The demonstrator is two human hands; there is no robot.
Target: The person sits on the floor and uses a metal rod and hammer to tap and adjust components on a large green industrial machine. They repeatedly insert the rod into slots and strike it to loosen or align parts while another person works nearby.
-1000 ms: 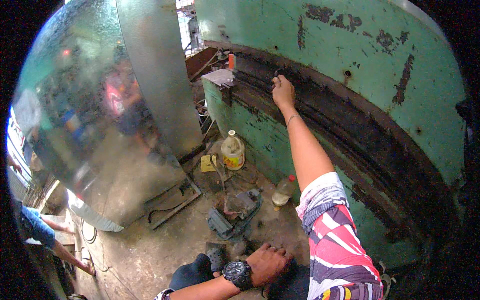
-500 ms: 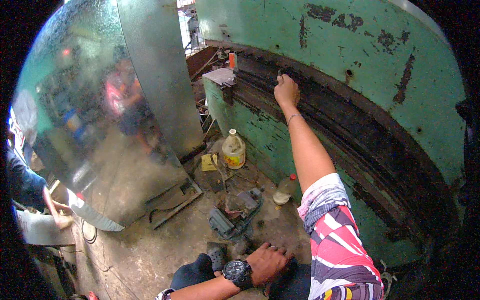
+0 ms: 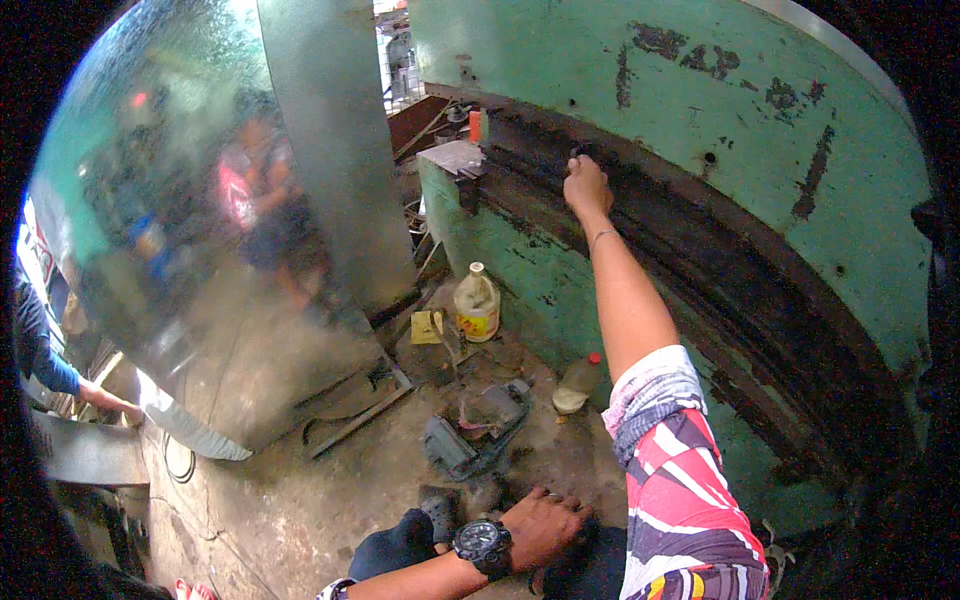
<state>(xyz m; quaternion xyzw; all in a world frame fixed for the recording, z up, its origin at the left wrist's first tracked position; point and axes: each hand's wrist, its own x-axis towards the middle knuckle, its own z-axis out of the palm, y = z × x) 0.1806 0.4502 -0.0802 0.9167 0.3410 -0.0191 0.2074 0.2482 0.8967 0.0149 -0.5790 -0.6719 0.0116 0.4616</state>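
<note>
My right hand (image 3: 588, 188) is reached out to the green press-like machine (image 3: 560, 60), at the dark, greasy slot (image 3: 690, 250) running along its front. Its fingers are closed around a small dark piece, mostly hidden, whose tip pokes out above them. My left hand (image 3: 545, 527) rests palm down over my dark-trousered knee (image 3: 590, 560), fingers bent loosely over it and holding nothing visible. A black watch (image 3: 483, 546) sits on that wrist.
A large shiny sheet-metal panel (image 3: 330, 150) stands at left. On the floor are a jug with yellowish label (image 3: 478, 305), a red-capped bottle (image 3: 577, 385), a yellow paper (image 3: 426, 327) and a dark grey tool case (image 3: 475, 430). Another person's arm (image 3: 105, 398) touches metal at far left.
The view has shifted slightly, so the scene sits lower and farther right. My right hand stays at the slot, still closed; my left stays on the knee. The other person's arm has moved a little.
</note>
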